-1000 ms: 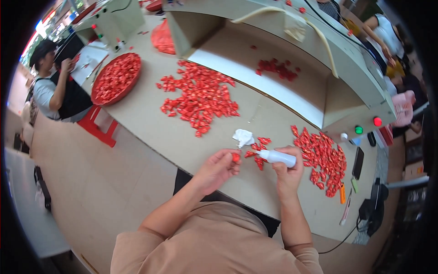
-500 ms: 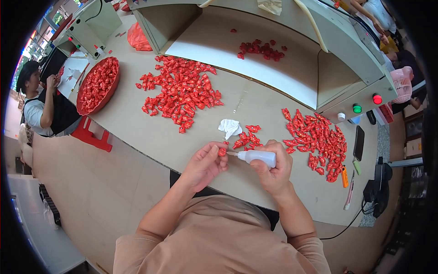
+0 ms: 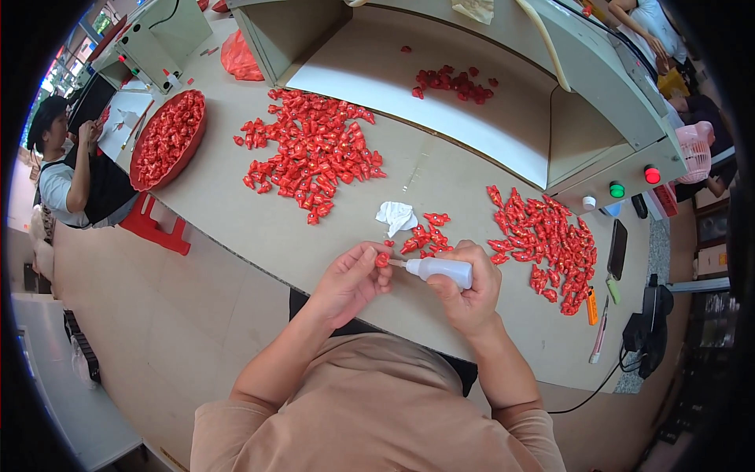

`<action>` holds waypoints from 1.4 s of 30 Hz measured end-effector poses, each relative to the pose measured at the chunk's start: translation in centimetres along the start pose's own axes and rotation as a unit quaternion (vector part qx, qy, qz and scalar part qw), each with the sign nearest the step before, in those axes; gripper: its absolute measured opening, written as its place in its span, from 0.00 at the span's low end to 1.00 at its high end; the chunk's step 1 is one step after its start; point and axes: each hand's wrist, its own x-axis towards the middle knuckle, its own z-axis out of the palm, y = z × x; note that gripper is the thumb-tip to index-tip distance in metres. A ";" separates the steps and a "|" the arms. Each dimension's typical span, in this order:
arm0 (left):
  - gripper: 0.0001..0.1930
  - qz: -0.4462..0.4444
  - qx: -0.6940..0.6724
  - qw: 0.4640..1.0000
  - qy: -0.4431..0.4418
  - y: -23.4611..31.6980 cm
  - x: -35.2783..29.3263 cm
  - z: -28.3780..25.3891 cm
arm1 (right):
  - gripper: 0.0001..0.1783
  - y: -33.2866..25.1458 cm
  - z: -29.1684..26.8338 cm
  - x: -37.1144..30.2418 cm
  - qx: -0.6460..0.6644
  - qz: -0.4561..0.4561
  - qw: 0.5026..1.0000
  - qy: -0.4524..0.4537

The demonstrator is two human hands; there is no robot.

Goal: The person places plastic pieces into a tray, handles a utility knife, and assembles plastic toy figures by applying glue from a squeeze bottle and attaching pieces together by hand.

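Note:
Between its thumb and fingers my left hand (image 3: 351, 283) pinches a small red figure piece (image 3: 382, 259) over the front part of the table. My right hand (image 3: 476, 293) is wrapped round a translucent white squeeze bottle (image 3: 440, 270), held on its side with the nozzle pointing left. The nozzle tip meets or nearly meets the piece; I cannot tell which. Just beyond my hands lie several loose red figures (image 3: 429, 234) and a crumpled white tissue (image 3: 396, 216). A larger heap of red figures (image 3: 311, 157) spreads at the left, and another heap (image 3: 543, 240) lies to the right.
At the back stands an open-fronted cabinet (image 3: 503, 134) with red pieces (image 3: 456, 82) inside. A red basin (image 3: 167, 141) full of pieces is far left, near a seated person (image 3: 75, 169). An orange cutter (image 3: 592, 305), a phone (image 3: 619, 249) and a tape dispenser (image 3: 649, 330) lie right.
Both hands stay almost in place, with the bottle nozzle still at the red piece. The view has shifted very slightly.

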 end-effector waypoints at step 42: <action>0.09 0.043 -0.020 0.999 0.007 -0.3 -0.2 -0.2 | 0.18 0.3 -0.2 -0.2 -0.054 -0.048 0.997 0.021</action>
